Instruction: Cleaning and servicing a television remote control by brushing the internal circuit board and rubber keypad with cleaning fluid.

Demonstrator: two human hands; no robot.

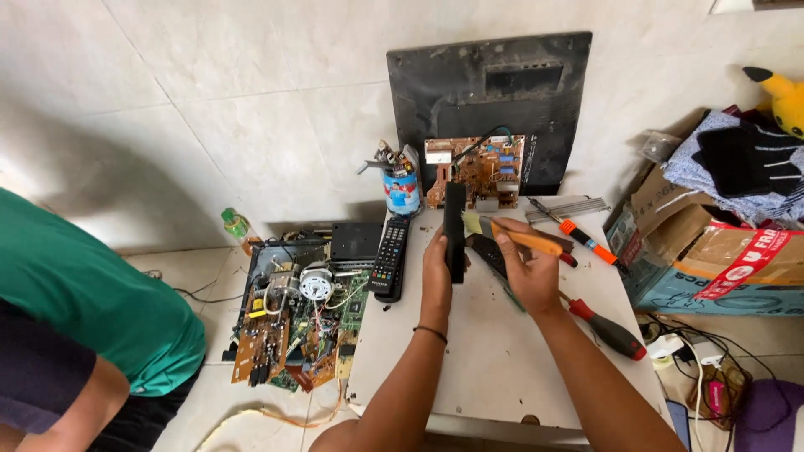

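My left hand (436,272) grips a black remote control (455,228) and holds it upright on edge above the white table (486,368). My right hand (526,266) holds a small brush with an orange handle (529,241), its pale bristles touching the side of the upright remote. Under my right hand lies another dark remote (488,254), partly hidden.
A second black remote (390,259) lies at the table's left. Screwdrivers (610,330) (589,243), a can of tools (401,187), a circuit board (477,172) and a black back cover (490,92) stand behind. Open electronics chassis (297,322) on the floor; a person in green (84,293) at left; cardboard boxes (712,259) right.
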